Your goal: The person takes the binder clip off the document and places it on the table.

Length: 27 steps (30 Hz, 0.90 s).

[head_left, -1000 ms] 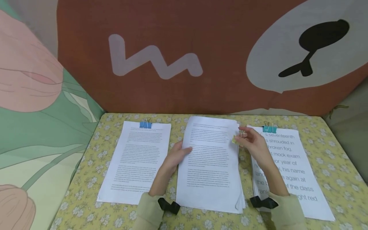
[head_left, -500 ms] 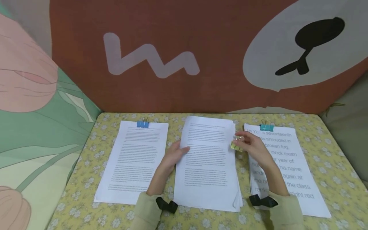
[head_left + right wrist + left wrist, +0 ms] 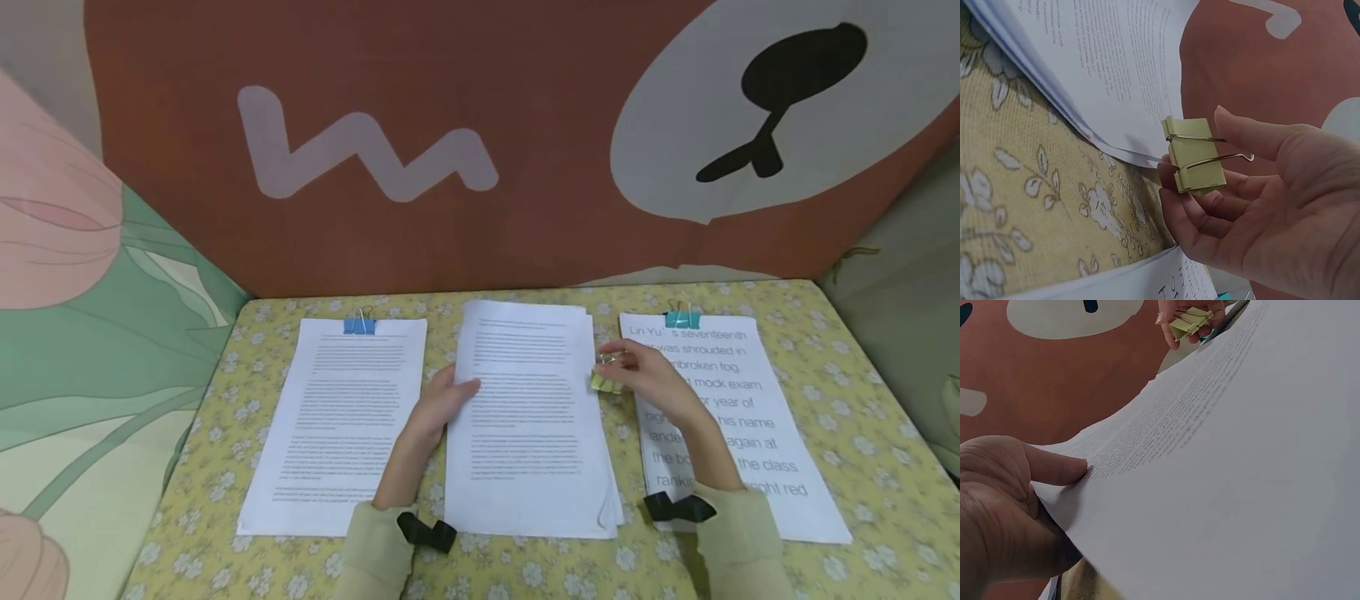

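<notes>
A stack of printed paper lies in the middle of the table, its sheets slightly fanned at the right edge. At its left edge my left hand grips the sheets, thumb on top and fingers underneath; in the left wrist view the paper bows upward from that hold. My right hand holds a yellow binder clip beside the stack's upper right edge. The clip's wire handles lie between thumb and fingers in the right wrist view, and no paper sits in its mouth.
On the left lies a printed stack with a blue binder clip at its top. A large-print stack with a teal binder clip lies on the right, partly under my right forearm. A flowered cloth covers the table.
My right hand has drawn the yellow binder clip slightly away from the stack's right edge, so more of the clip shows. The left hand keeps its grip. The head view has shifted a little.
</notes>
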### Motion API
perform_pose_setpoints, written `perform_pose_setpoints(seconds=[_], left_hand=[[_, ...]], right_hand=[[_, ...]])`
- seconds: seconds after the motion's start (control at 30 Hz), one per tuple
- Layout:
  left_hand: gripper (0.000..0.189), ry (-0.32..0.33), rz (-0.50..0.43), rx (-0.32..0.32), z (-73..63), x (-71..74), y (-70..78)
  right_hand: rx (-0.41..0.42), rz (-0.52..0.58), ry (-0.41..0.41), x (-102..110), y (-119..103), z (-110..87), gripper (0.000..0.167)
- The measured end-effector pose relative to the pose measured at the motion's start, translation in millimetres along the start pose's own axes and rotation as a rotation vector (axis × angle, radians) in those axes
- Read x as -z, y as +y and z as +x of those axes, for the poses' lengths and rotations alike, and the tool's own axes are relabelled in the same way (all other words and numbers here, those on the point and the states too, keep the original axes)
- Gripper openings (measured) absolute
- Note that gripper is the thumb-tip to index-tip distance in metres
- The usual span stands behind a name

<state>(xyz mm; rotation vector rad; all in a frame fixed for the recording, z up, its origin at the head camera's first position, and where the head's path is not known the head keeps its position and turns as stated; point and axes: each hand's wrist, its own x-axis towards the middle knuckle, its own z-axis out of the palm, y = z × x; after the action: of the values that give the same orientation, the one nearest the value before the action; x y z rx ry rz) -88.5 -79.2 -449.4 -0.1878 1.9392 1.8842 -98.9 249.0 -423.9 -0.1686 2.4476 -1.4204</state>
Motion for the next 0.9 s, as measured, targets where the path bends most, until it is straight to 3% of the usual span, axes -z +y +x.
perform_pose_setpoints(seconds=[0.9], left_hand=[[0.045, 0.004, -0.008, -0.006, -2.4, 7.6, -0.2]], right_hand=[[0.005, -0.049, -0.067, 4, 11, 0.9, 0.044]])
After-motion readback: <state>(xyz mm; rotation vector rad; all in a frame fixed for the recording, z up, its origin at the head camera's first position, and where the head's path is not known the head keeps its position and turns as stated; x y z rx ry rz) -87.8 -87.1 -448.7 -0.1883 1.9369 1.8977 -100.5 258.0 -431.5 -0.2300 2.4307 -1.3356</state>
